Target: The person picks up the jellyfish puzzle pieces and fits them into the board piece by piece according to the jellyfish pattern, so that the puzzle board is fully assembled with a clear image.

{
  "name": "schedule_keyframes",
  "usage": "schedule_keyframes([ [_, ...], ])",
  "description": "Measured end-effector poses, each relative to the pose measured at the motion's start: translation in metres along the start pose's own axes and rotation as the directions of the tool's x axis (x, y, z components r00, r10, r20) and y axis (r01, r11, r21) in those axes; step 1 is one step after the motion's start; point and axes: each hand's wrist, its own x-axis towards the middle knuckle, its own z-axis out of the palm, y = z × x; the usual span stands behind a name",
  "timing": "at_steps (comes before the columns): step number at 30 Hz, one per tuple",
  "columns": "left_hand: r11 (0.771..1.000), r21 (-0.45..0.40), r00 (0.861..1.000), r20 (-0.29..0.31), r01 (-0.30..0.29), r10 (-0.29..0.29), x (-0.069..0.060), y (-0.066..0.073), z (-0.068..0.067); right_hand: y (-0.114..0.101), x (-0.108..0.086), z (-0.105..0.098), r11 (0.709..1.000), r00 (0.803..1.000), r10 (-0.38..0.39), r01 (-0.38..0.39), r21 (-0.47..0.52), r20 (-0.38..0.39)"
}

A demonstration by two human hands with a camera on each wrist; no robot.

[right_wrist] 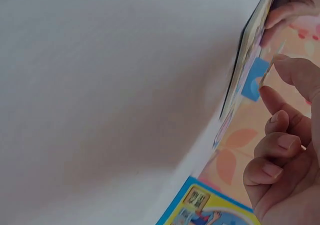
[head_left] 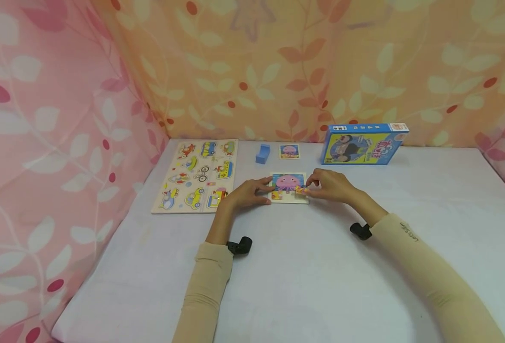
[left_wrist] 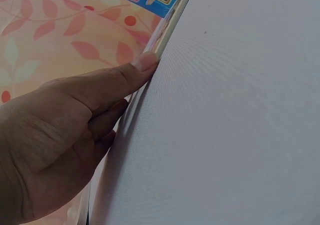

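Note:
A small square jigsaw board [head_left: 294, 200] lies on the table, with a pink octopus picture [head_left: 287, 181] partly laid in it. My left hand [head_left: 249, 193] rests at its left side, fingers touching the picture and thumb at the near left corner. In the left wrist view the thumb [left_wrist: 146, 62] lies straight against the board's edge. At the board's right side, my right hand [head_left: 331, 185] pinches a yellow-and-orange jigsaw piece [head_left: 301, 189] between thumb and forefinger. The right wrist view shows that piece [right_wrist: 268, 75] edge-on, held just above the board [right_wrist: 245, 60].
Behind the board lie an octopus picture card [head_left: 289, 151] and a blue block-like stand [head_left: 263, 154]. A blue puzzle box [head_left: 361, 146] stands upright at the back right. To the left is a wooden vehicle peg puzzle [head_left: 179, 190]. Patterned cloth [head_left: 252, 85] hangs behind the table.

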Motion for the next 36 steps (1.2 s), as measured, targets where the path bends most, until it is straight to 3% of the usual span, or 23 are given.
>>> schedule_keyframes([
  [8,1.000,0.012,1.000,0.001,-0.009,0.009,0.001,0.001,0.000,-0.012,0.016,0.013,1.000,1.000,-0.004,0.004,0.007,0.030],
  [20,1.000,0.013,1.000,0.006,0.027,-0.028,0.001,0.003,0.000,-0.021,0.025,0.020,0.998,0.995,-0.039,0.042,-0.041,0.089],
  [31,0.999,-0.021,0.999,0.005,0.032,-0.032,0.000,0.001,0.000,-0.011,0.032,0.021,0.987,0.975,-0.130,0.110,0.119,0.181],
  [36,0.999,-0.018,1.000,-0.004,0.031,-0.031,0.001,0.001,0.000,-0.010,0.036,0.023,0.983,0.963,-0.158,0.133,0.127,0.219],
])
